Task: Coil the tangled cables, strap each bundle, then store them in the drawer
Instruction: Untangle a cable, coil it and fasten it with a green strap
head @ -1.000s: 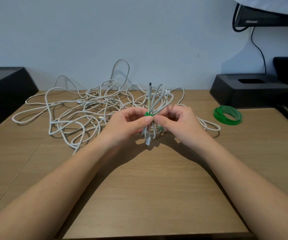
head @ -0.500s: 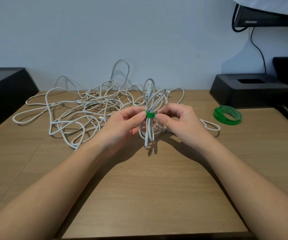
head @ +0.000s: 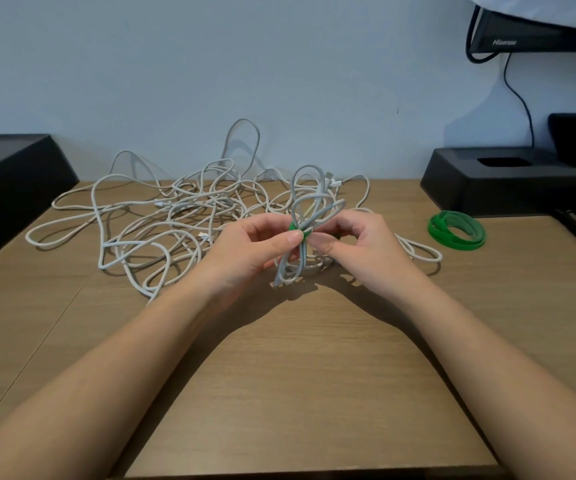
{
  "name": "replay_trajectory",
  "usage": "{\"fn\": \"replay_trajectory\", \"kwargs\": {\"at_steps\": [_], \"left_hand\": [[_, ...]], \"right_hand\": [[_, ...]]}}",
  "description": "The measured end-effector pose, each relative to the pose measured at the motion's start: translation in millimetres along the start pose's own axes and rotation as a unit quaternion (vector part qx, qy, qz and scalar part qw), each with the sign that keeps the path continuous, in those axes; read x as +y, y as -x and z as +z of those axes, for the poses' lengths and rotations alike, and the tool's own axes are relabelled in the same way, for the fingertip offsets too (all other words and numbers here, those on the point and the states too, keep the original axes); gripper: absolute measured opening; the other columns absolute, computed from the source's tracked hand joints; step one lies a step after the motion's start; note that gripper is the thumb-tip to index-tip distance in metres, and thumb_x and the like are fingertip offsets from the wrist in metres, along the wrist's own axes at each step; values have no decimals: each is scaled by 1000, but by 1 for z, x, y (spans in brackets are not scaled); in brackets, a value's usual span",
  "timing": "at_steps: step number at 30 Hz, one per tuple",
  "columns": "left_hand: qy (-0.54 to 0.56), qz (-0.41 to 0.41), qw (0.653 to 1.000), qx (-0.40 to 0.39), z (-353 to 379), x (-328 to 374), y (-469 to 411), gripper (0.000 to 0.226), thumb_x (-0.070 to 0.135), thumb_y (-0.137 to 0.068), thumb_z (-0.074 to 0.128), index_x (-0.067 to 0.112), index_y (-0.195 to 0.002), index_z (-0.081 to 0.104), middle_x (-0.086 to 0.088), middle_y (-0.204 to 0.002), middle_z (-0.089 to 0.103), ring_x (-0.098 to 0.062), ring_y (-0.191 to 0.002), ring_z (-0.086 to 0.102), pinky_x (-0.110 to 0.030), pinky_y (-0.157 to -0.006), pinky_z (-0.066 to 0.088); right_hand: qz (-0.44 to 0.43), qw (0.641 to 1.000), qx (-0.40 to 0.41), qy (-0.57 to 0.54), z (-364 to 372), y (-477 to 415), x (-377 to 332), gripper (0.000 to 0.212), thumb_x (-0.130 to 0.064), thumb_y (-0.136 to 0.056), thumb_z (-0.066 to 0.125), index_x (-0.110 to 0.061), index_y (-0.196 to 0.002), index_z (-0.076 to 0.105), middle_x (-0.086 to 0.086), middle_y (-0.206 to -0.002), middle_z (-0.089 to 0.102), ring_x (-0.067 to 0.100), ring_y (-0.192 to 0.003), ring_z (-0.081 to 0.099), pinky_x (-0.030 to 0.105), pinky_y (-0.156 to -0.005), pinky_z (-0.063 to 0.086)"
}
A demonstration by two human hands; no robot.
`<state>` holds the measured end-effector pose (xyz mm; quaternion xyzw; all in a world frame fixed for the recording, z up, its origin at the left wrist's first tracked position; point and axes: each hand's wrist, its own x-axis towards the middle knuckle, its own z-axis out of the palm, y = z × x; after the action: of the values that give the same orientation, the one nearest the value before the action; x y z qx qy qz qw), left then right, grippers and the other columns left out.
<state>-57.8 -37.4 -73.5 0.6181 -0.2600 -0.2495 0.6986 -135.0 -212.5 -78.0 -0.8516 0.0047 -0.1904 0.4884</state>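
Cable-tidying at a wooden bench [head: 297, 382]: the left hand [head: 250, 249] and right hand [head: 361, 244] both pinch a green strap [head: 296, 231] wrapped round the middle of a coiled white cable bundle [head: 309, 206], held upright just above the surface. Tangled white cables [head: 162, 220] sprawl at ten o'clock; a roll of green strap [head: 456, 231] lies at three o'clock.

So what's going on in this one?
A person is holding a small coiled bundle of white cable above the wooden table. The left hand and right hand both pinch the green strap wrapped round its middle. Behind it, a big tangle of white cables lies loose on the table, and a roll of green strapping sits to the right. No drawer is in view.
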Motion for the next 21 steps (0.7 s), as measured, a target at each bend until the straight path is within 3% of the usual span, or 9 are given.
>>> {"fn": "replay_trajectory", "kwargs": {"at_steps": [3, 9, 13, 15, 19, 21], "left_hand": [[-12, -2, 1000, 15, 1, 0, 1, 33, 21, -66, 75, 11, -96, 68, -7, -89, 69, -23, -87, 65, -46, -91, 49], [-7, -11, 1000, -9, 3, 2, 2, 36, 23, -76, 65, 1, -105, 64, -11, -90, 67, -24, -84, 63, -30, -74, 54], [5, -21, 999, -31, 1, 3, 2, 27, 24, -85, 58, 7, -104, 66, -12, -94, 68, -29, -93, 62, -36, -85, 54], [-7, -23, 999, -35, 0, 2, 2, 31, 25, -90, 54, 5, -112, 64, -14, -102, 69, -27, -96, 64, -41, -93, 53], [-19, -21, 999, -28, -1, 1, 2, 33, 23, -94, 52, 3, -115, 67, -22, -112, 67, -33, -99, 64, -44, -92, 52], [-29, -7, 999, -12, -2, 1, 1, 32, 26, -85, 59, 7, -109, 69, -17, -102, 71, -27, -90, 66, -37, -81, 56]], "right_hand": [[-6, 1000, -3, 8, 2, 1, 0, 19, -34, -85, 70, -22, -98, 75, -9, -90, 72, 8, -90, 66, 44, -84, 55], [-24, 1000, -3, -4, 1, 1, 0, 7, -28, -87, 71, -34, -92, 72, -15, -89, 72, 7, -89, 66, 42, -84, 55], [-35, 999, -16, -1, -1, 0, -2, 9, -24, -90, 67, -31, -89, 73, -12, -87, 71, 9, -88, 65, 39, -83, 54], [-29, 999, -23, -4, -1, 0, -2, 9, -27, -90, 67, -32, -86, 72, -12, -85, 70, 8, -87, 64, 35, -80, 54], [-6, 999, -31, -18, -1, 1, -3, 4, -31, -88, 68, -30, -85, 71, -15, -86, 70, 1, -88, 63, 15, -74, 49], [-18, 1000, -18, -13, -2, 1, -2, 7, -33, -87, 69, -27, -84, 72, -6, -85, 70, 9, -85, 64, 29, -76, 54]]}}
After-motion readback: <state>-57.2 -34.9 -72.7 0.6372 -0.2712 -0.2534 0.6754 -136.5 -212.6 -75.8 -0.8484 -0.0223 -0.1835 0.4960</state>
